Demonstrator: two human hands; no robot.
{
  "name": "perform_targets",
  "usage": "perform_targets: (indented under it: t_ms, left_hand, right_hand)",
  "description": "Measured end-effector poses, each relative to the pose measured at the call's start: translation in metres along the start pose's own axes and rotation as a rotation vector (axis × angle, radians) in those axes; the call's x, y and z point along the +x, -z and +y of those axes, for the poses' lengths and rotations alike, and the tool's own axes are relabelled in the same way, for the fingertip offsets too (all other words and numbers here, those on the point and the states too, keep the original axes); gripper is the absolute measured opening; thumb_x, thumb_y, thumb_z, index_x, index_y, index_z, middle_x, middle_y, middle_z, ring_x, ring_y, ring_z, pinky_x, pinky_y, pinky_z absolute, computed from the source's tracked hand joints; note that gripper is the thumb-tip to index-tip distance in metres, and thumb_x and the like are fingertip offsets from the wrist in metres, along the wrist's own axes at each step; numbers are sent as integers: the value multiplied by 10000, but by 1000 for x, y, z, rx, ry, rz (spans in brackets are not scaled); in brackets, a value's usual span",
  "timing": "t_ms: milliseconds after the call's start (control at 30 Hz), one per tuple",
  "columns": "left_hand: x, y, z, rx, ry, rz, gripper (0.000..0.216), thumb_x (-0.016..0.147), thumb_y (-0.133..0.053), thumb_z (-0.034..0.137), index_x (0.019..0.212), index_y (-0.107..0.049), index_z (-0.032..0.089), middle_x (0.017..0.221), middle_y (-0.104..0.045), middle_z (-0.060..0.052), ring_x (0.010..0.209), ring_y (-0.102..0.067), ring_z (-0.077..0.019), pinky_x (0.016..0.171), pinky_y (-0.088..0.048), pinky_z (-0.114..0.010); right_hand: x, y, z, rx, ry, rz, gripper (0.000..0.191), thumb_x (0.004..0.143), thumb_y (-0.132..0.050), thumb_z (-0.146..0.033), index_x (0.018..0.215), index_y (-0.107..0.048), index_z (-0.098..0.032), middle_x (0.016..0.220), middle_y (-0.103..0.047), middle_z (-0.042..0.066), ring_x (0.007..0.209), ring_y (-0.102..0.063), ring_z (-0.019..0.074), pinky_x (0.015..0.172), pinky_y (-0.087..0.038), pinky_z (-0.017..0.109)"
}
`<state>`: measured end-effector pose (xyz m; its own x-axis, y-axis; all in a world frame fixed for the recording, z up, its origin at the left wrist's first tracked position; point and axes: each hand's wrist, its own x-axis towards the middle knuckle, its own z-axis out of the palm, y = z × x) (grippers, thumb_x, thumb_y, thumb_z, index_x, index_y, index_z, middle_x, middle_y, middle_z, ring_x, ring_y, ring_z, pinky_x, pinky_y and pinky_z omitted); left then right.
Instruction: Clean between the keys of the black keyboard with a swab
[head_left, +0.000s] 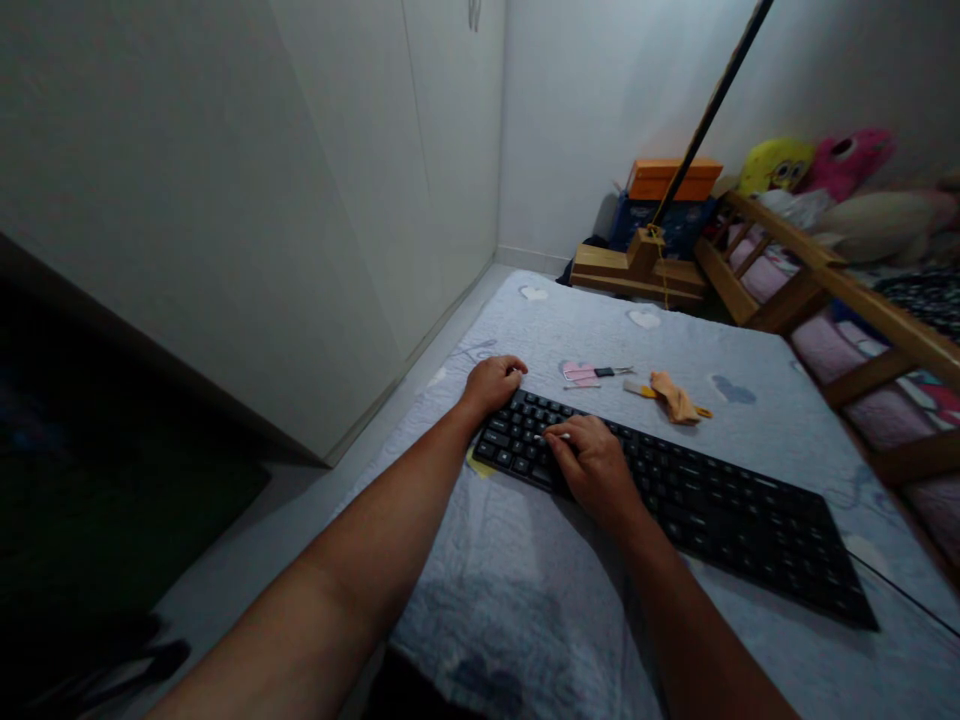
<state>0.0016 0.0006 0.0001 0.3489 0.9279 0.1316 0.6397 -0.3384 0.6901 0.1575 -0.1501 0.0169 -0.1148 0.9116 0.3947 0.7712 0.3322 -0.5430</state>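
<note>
A black keyboard (712, 500) lies slantwise on a pale blue sheet (525, 580). My left hand (491, 383) grips the keyboard's far left corner, fingers curled around the edge. My right hand (592, 460) rests on the left part of the keys, fingers pinched on a thin white stick (555, 437) whose tip touches the keys. Beyond the keyboard lie a small tool with a dark handle (604, 373) beside a pink heart print, and a crumpled tan cloth (675, 398) over a yellow-handled tool.
A white wardrobe wall (262, 200) stands to the left. A wooden bed rail (825, 280) with plush toys (817, 165) runs along the right. Stacked orange and blue boxes (671, 195) and a dark pole on a wooden base (637, 265) stand at the far end.
</note>
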Motion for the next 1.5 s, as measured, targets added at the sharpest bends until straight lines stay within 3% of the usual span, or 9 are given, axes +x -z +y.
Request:
perform_targets:
  t_ms: [1033,1500]
  left_hand:
    - [1,-2,-2,-1,4,5,309,801,-506,210,984,-752,171,891,-745,-44,823,-648,-175,800,-495,-274]
    - [1,-2,-2,0,6,2,311,793,-508,217,981,-754,182,885,-745,-34,834,-649,-173,804,-496,-267]
  right_hand:
    - [2,0,-3,-61,9,19,183,914,-546,-198,838,-712,-191,797,-668,61,811,-558,218,782,-431,358]
    - [0,2,-13,-38,6,-40,183,912,-546,-185,789,-681,-189,799,-662,57,808,-540,204,792,-405,346]
